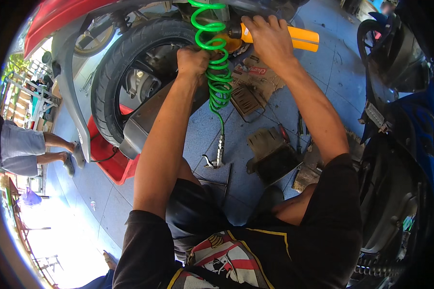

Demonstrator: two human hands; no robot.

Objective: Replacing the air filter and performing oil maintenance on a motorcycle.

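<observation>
My right hand (270,43) grips a yellow bottle (304,39) tilted on its side, its dark neck pointing left beneath the motorcycle's body. My left hand (192,63) is closed just behind a hanging green coiled hose (218,91), beside a yellow piece (233,44) partly hidden by the coils; what its fingers hold is unclear. The rear wheel (103,96) stands left of my hands. An air blow gun (216,161) at the hose's lower end rests low between my knees.
Cardboard (259,77), a wire frame (243,103), a dark box-like part (275,164) and tools lie on the tiles. A red tray (108,166) sits under the wheel. A second motorcycle (390,173) lines the right. A person's legs (53,144) are at left.
</observation>
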